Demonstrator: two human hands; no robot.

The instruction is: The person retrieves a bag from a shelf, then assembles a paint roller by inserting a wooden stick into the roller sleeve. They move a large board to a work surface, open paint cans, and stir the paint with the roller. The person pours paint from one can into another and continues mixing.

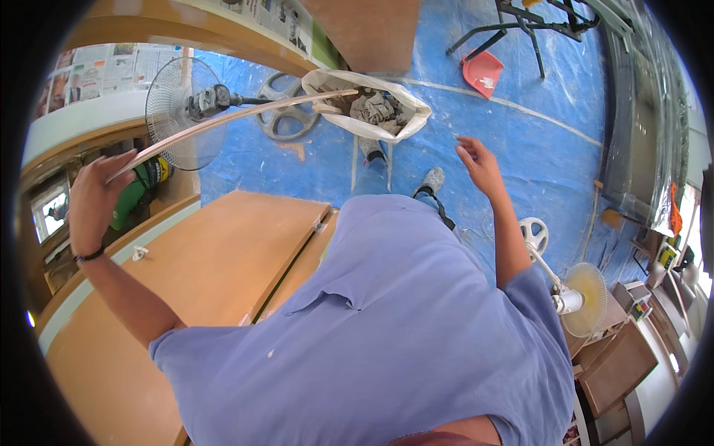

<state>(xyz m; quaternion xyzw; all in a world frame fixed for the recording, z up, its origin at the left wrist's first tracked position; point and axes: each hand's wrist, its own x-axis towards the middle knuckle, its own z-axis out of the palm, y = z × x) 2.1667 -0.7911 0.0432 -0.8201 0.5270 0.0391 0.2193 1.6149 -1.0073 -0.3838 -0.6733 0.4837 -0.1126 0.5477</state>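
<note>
My left hand (100,189) grips the near end of a long, thin, pale wooden strip (223,118) at the left. The strip runs up to the right, with its far end over the open white sack (413,119), which holds crumpled grey material (373,108) and scraps. Beside the strip stands a fan with a wire cage (178,85). My right hand (476,165) hangs at the right, above the floor, with its fingers apart and loosely bent and nothing in them. My feet (435,178) are below the sack.
Blue sheeting (535,178) covers the floor. Wooden panels (149,290) lie at lower left. A red dustpan (480,70) and a dark folding stand (535,37) are at upper right. A white fan (584,297) stands at lower right, and plastic-covered items (639,126) line the right side.
</note>
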